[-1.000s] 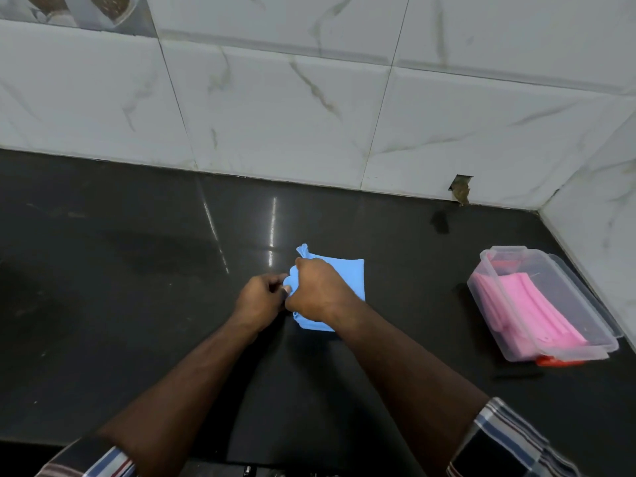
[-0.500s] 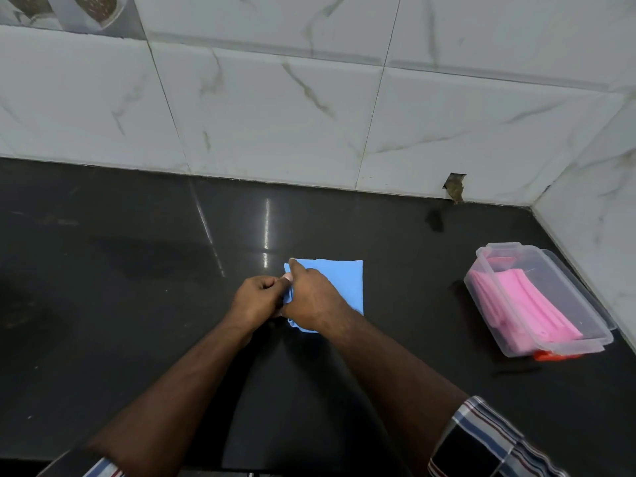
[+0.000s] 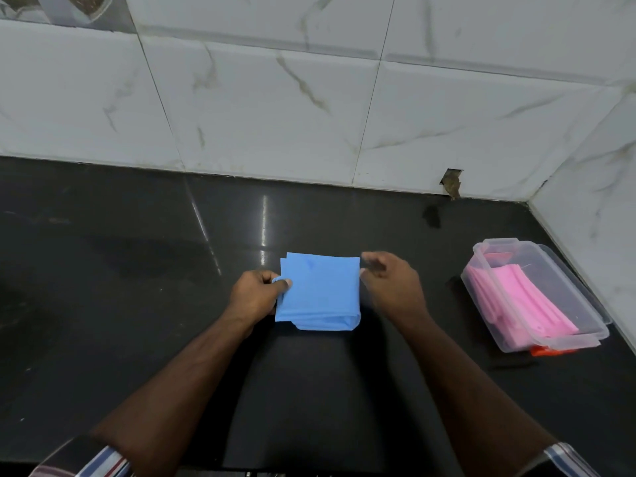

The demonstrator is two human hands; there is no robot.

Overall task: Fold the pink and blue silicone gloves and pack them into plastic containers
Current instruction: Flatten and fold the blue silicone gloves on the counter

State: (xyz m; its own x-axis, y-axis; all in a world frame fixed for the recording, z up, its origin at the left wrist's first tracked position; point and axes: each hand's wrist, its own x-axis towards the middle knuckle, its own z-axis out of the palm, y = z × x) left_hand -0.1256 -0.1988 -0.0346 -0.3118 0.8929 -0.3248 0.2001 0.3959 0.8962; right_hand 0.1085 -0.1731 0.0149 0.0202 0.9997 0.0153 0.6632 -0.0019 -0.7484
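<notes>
— Where is the blue glove [image 3: 318,290] lying?

— It is sitting folded into a square at the centre of the frame, on the black counter [image 3: 137,304].

— What are the hands doing?

— The left hand [image 3: 256,297] is pinching the glove's left edge in its grip. The right hand [image 3: 392,284] is hovering just beside the right edge, fingers loose, grasping nothing.

— And the pink gloves [image 3: 516,304]?

— They are lying folded inside the clear plastic container [image 3: 592,325] at the right of the frame, near the tiled wall [image 3: 275,115].
</notes>
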